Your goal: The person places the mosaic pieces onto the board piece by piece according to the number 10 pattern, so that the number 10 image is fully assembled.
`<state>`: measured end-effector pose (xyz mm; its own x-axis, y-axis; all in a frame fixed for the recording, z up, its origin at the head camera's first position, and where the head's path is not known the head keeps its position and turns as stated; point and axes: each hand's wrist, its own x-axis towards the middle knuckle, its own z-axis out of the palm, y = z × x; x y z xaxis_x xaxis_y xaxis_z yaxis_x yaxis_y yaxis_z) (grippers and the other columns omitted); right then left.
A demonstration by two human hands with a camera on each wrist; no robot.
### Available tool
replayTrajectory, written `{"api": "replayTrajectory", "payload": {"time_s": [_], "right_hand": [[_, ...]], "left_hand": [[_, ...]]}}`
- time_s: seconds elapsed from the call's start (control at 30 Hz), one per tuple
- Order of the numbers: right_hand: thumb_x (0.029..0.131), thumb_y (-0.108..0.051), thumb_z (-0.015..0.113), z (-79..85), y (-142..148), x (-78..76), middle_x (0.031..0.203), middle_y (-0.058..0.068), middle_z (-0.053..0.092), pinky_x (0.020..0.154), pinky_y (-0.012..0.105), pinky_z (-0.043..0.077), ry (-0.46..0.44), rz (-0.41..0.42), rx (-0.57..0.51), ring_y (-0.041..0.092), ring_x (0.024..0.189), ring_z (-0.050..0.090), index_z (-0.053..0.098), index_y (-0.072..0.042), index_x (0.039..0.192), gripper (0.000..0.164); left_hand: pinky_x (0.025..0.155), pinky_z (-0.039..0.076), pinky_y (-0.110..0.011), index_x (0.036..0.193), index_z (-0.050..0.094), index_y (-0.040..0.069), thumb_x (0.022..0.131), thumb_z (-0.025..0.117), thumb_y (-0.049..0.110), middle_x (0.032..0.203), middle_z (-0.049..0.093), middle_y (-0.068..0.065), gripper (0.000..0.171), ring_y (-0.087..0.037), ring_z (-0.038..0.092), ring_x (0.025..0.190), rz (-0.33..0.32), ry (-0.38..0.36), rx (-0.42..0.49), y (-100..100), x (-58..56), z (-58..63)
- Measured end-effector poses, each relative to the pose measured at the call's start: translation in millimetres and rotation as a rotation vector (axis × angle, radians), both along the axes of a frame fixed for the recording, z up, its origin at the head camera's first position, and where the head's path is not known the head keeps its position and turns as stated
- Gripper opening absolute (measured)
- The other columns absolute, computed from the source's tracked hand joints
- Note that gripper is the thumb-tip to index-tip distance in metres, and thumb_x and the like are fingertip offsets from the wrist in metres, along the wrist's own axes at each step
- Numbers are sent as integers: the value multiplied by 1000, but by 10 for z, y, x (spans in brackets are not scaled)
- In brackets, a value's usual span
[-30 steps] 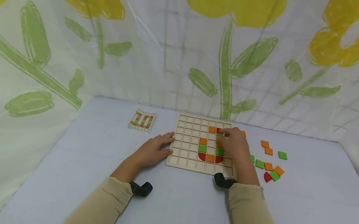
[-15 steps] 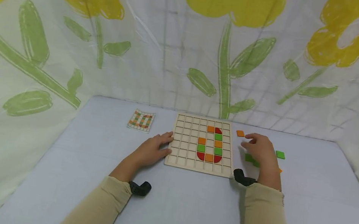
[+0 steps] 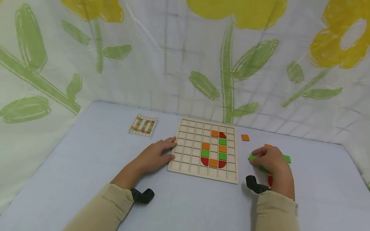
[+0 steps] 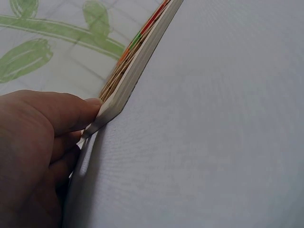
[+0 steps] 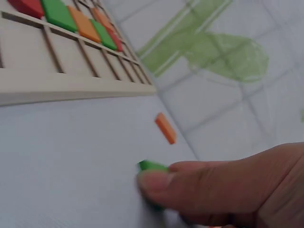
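A square wooden grid board (image 3: 185, 167) lies on the table, with orange, green and red tiles set in some cells. My left hand (image 3: 154, 156) rests at its left side, thumb and fingertips touching the edge; in the left wrist view the thumb (image 4: 71, 111) meets the board's rim (image 4: 137, 71) near a corner. Right of the board, my right hand (image 3: 273, 163) pinches a green square tile (image 5: 151, 166) between thumb and fingers, low over the table. Other loose tiles lie around and partly hidden under this hand, among them a red piece (image 3: 270, 180).
A small card (image 3: 143, 126) with a coloured grid pattern lies left of the board. One orange tile (image 3: 245, 138) sits by the board's upper right corner. A flower-printed curtain (image 3: 135, 65) hangs behind the table (image 3: 184, 218).
My right hand has moved off the board to the right, over the loose tiles, and now pinches a green one. A red piece at the board's top shows uncovered. The left hand stays at the edge.
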<state>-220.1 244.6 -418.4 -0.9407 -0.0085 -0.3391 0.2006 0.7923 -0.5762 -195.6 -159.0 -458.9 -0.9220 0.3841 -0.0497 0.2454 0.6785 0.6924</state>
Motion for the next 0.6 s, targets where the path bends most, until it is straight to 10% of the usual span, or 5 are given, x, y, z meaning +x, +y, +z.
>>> {"api": "replayTrajectory", "payload": {"time_s": [0.6], "right_hand": [[92,-27,69,-85,-203,-72,133,24,55,90,47,51,64,-64,-1,38,118,53,64,-5,130,44]], "left_hand": [[124,18,-48,147,47,11,98,61,27,160,31,4,54,-33,20,150,-13,5,18,-13,-28,-36]]}}
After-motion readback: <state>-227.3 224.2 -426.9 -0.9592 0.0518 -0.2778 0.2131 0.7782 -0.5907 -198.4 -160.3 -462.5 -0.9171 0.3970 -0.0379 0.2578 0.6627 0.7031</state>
